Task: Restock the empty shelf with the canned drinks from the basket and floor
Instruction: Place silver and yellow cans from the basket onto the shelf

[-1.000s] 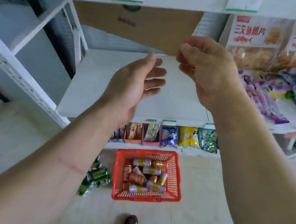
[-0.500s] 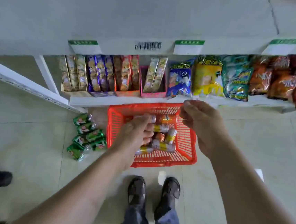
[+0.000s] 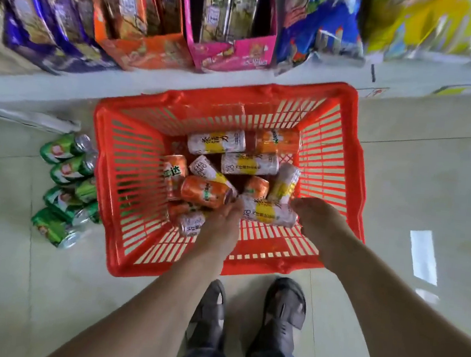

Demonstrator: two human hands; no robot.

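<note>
Fingers of the left hand (image 3: 221,228) and right hand (image 3: 315,223) are hidden behind their backs inside the basket (image 3: 109,166). Far shelf packets (image 3: 315,27) are blurred and cut off; can (image 3: 268,214) lettering is illegible.
</note>
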